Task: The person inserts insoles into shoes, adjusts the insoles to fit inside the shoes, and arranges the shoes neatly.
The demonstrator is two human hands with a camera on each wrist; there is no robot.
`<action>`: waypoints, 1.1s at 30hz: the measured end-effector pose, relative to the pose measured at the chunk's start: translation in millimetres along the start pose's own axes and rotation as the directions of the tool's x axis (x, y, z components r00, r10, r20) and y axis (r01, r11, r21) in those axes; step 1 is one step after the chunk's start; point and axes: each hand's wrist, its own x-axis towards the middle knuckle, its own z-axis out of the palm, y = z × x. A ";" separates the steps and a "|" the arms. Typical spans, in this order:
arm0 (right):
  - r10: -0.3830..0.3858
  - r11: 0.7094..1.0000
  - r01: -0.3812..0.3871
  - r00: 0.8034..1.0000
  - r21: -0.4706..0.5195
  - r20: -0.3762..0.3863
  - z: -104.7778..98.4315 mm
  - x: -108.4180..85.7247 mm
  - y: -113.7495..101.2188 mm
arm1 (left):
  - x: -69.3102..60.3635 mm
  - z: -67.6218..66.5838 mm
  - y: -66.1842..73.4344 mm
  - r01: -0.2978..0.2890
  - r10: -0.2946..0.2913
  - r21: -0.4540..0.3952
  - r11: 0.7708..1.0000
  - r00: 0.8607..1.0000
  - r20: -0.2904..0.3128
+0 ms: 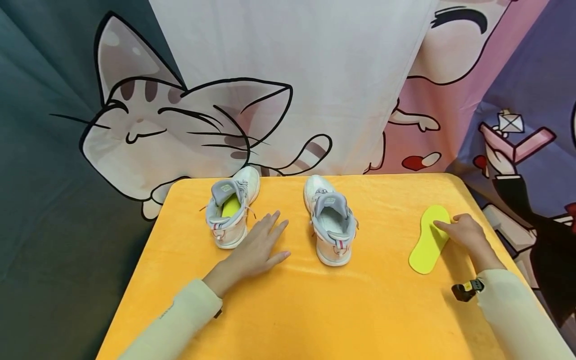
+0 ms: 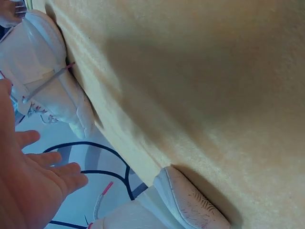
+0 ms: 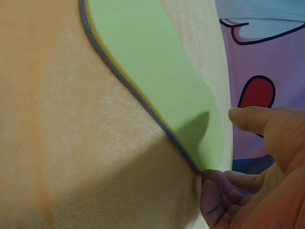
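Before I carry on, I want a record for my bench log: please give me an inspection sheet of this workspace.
Surface: table with a yellow cover, faint creases.
Job's things: left-side white sneaker with a yellow insole inside; right-side white sneaker, no yellow insole visible in it; loose yellow insole at the table's right.
Clutter: nothing seen.
Left hand: fingers spread, reaching toward the gap between the sneakers.
Right hand: at the loose insole's edge, thumb apart from the fingers; whether it grips is unclear.
Cables: nothing seen.
Surroundings: printed fabric backdrop with a cartoon cat behind the table.
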 end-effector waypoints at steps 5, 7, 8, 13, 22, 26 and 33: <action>0.007 1.000 -0.006 0.999 -0.025 0.051 7.3 4.7 6.6 | 2.9 0.7 5.1 0.036 -0.038 0.035 0.999 0.998 0.050; 0.005 1.000 -0.003 0.998 -0.026 0.067 8.8 4.2 7.7 | 3.3 0.2 7.1 0.048 -0.050 0.027 0.998 0.997 0.057; 0.000 1.000 0.002 0.998 -0.026 0.070 9.2 3.9 7.6 | 3.4 0.1 7.9 0.053 -0.054 0.025 0.998 0.997 0.059; -0.012 1.000 0.014 0.998 -0.026 0.058 9.2 3.7 5.8 | 4.1 1.5 11.0 0.068 -0.067 -0.004 0.998 0.996 0.061; -0.025 0.999 0.025 1.000 -0.027 0.003 7.9 2.2 3.1 | 7.0 11.1 17.0 0.094 -0.092 -0.093 0.991 0.995 0.028; -0.019 0.998 0.021 0.999 0.052 -0.039 6.7 -3.1 1.3 | 7.4 11.0 20.3 0.115 -0.115 -0.133 0.984 0.993 0.009; -0.080 0.963 0.100 0.993 0.252 -0.091 13.3 -5.5 -3.7 | 10.6 8.6 26.9 0.162 -0.164 -0.215 0.963 0.986 0.010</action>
